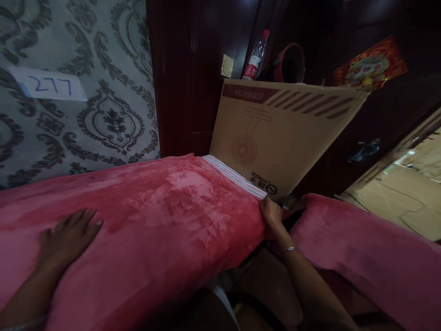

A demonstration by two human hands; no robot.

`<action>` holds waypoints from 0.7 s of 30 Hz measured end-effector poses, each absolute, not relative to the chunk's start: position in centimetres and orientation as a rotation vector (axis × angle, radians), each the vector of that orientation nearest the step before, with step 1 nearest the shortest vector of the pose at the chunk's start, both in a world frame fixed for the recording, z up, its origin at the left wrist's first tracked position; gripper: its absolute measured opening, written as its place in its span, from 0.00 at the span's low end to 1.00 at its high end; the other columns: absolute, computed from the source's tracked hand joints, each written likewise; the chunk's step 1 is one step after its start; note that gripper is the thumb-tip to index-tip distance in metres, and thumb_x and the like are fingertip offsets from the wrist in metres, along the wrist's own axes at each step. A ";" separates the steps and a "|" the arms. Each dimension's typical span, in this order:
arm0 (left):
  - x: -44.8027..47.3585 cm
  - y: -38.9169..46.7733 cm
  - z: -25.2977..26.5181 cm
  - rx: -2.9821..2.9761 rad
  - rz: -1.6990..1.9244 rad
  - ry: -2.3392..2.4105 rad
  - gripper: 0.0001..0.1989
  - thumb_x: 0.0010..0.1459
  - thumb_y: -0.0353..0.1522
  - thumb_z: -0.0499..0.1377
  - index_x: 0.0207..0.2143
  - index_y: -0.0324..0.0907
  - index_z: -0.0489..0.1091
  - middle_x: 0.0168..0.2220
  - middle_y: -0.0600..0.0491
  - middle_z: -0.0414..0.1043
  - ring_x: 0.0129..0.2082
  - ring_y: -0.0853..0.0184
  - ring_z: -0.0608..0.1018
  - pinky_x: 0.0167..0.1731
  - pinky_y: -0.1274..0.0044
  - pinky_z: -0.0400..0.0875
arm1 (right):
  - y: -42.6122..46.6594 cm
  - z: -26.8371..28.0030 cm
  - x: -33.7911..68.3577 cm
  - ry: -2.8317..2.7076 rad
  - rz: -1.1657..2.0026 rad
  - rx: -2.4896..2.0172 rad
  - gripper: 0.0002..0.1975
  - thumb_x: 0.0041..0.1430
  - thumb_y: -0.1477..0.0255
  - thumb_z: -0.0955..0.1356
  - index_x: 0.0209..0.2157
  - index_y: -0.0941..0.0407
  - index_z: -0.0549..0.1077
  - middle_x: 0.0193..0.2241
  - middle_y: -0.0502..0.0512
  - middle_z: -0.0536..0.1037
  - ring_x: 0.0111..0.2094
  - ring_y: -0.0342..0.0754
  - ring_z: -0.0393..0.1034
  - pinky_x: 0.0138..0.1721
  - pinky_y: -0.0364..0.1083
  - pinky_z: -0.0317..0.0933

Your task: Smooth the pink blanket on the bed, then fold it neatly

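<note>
A pink-red plush cover (155, 220) lies over a long padded surface in front of me. My left hand (70, 236) rests flat on it at the left, its fingers stretched out. At the cover's far right corner my right hand (272, 214) is closed on the edge, its fingertips partly hidden. Beside those fingers ends a white cloth strip with thin coloured stripes (236, 177), which shows along the cover's far edge. A bracelet (291, 248) circles my right wrist.
A large printed cardboard box (285, 133) stands just beyond the striped edge. Behind it are a plastic bottle (255, 57) and a dark wooden door (344, 119). Another pink plush-covered piece (372, 248) lies at the right. Patterned wallpaper (110, 110) bears a paper marked 277 (50, 85).
</note>
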State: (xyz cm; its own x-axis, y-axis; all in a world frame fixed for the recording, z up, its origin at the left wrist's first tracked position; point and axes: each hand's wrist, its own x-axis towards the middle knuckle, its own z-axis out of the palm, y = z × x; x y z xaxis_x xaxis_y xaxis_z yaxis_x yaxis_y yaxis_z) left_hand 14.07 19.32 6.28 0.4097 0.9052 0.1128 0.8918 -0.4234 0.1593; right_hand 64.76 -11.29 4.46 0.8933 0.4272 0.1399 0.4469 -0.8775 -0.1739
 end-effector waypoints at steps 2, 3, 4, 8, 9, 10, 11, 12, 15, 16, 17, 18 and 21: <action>14.4 19.2 6.5 2.555 0.232 1.722 0.36 0.68 0.44 0.30 0.68 0.34 0.55 0.71 0.40 0.49 0.68 0.47 0.55 0.63 0.49 0.50 | -11.3 4.1 64.7 -0.676 -0.123 -2.902 0.16 0.69 0.68 0.60 0.48 0.61 0.75 0.44 0.69 0.80 0.47 0.56 0.76 0.44 0.48 0.64; 14.5 19.2 6.5 2.538 0.185 1.772 0.36 0.68 0.44 0.30 0.68 0.36 0.55 0.72 0.42 0.48 0.68 0.48 0.55 0.63 0.50 0.51 | -11.1 4.0 64.4 -0.682 -0.132 -2.904 0.16 0.69 0.70 0.60 0.49 0.61 0.75 0.46 0.71 0.79 0.49 0.57 0.75 0.46 0.49 0.64; 14.7 19.3 6.6 2.525 0.134 1.812 0.35 0.68 0.43 0.31 0.69 0.37 0.54 0.72 0.44 0.48 0.69 0.50 0.55 0.63 0.51 0.52 | -10.6 4.0 64.0 -0.709 -0.160 -2.884 0.17 0.69 0.71 0.60 0.50 0.62 0.75 0.48 0.71 0.78 0.51 0.58 0.73 0.48 0.50 0.64; 14.7 19.8 6.2 2.529 0.040 1.868 0.33 0.68 0.42 0.35 0.70 0.41 0.51 0.73 0.48 0.45 0.70 0.51 0.54 0.63 0.51 0.54 | -5.9 4.0 59.9 -1.104 -0.250 -2.501 0.21 0.68 0.70 0.60 0.59 0.59 0.70 0.57 0.67 0.74 0.57 0.55 0.68 0.56 0.51 0.61; 14.6 19.8 6.0 2.530 0.052 1.867 0.33 0.68 0.43 0.35 0.71 0.42 0.50 0.73 0.48 0.45 0.70 0.51 0.53 0.63 0.51 0.54 | -4.1 4.1 58.2 -1.245 -0.236 -2.356 0.23 0.69 0.68 0.60 0.62 0.58 0.68 0.59 0.65 0.72 0.59 0.54 0.66 0.59 0.51 0.60; 14.6 19.8 5.9 2.531 0.064 1.863 0.33 0.68 0.44 0.36 0.71 0.42 0.48 0.73 0.48 0.44 0.70 0.51 0.53 0.63 0.51 0.53 | -2.1 4.1 56.3 -1.389 -0.201 -2.229 0.25 0.69 0.66 0.59 0.64 0.57 0.65 0.62 0.64 0.69 0.62 0.54 0.63 0.62 0.53 0.57; 14.5 19.7 5.8 2.532 0.071 1.857 0.33 0.68 0.44 0.36 0.71 0.42 0.47 0.73 0.48 0.44 0.71 0.52 0.52 0.64 0.50 0.52 | -0.1 4.2 54.2 -1.513 -0.154 -2.137 0.27 0.69 0.63 0.60 0.66 0.57 0.63 0.64 0.63 0.66 0.65 0.55 0.59 0.64 0.54 0.54; 14.5 19.6 5.7 2.539 0.071 1.846 0.33 0.68 0.44 0.37 0.71 0.41 0.47 0.73 0.48 0.44 0.71 0.53 0.51 0.64 0.50 0.51 | 1.9 4.4 52.1 -1.624 -0.102 -2.072 0.29 0.70 0.61 0.60 0.67 0.57 0.60 0.67 0.63 0.63 0.68 0.55 0.54 0.66 0.55 0.52; 14.5 19.1 5.5 2.565 0.052 1.832 0.32 0.68 0.42 0.40 0.70 0.42 0.51 0.73 0.47 0.45 0.71 0.54 0.52 0.65 0.50 0.50 | 6.6 4.7 46.2 -1.891 0.046 -1.961 0.32 0.70 0.58 0.59 0.71 0.53 0.53 0.71 0.59 0.52 0.72 0.56 0.44 0.68 0.58 0.45; 14.6 18.9 5.5 2.570 0.053 1.841 0.31 0.68 0.41 0.41 0.70 0.42 0.53 0.72 0.47 0.46 0.71 0.54 0.52 0.65 0.50 0.50 | 7.5 4.8 44.6 -1.957 0.089 -1.951 0.32 0.71 0.57 0.59 0.71 0.52 0.52 0.72 0.58 0.50 0.72 0.56 0.42 0.68 0.59 0.44; 14.6 18.7 5.4 2.572 0.064 1.853 0.30 0.68 0.40 0.42 0.69 0.42 0.55 0.72 0.46 0.47 0.71 0.54 0.53 0.65 0.50 0.51 | 8.1 4.7 43.3 -2.011 0.126 -1.957 0.32 0.71 0.57 0.58 0.71 0.51 0.52 0.72 0.57 0.49 0.72 0.57 0.41 0.68 0.61 0.42; 14.6 18.5 5.4 2.572 0.081 1.864 0.29 0.67 0.40 0.42 0.68 0.42 0.56 0.72 0.45 0.48 0.71 0.54 0.54 0.65 0.50 0.51 | 8.5 4.6 42.4 -2.051 0.152 -1.978 0.31 0.71 0.56 0.58 0.71 0.50 0.52 0.72 0.57 0.49 0.72 0.58 0.41 0.68 0.62 0.41; 14.6 17.9 5.1 2.566 0.129 1.853 0.29 0.67 0.40 0.44 0.68 0.42 0.58 0.71 0.44 0.49 0.71 0.52 0.53 0.64 0.48 0.51 | 8.6 3.6 41.1 -2.100 0.154 -2.067 0.29 0.71 0.56 0.57 0.70 0.49 0.55 0.72 0.56 0.50 0.72 0.58 0.41 0.68 0.64 0.38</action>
State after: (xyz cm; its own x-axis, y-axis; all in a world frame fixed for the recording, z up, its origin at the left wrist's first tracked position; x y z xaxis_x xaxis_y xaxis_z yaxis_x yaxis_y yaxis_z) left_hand 14.63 17.88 5.07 0.3124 0.9465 0.0815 0.9486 -0.3154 0.0266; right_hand 41.14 8.61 3.57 -0.0093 0.9980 0.0631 0.9781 0.0222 -0.2068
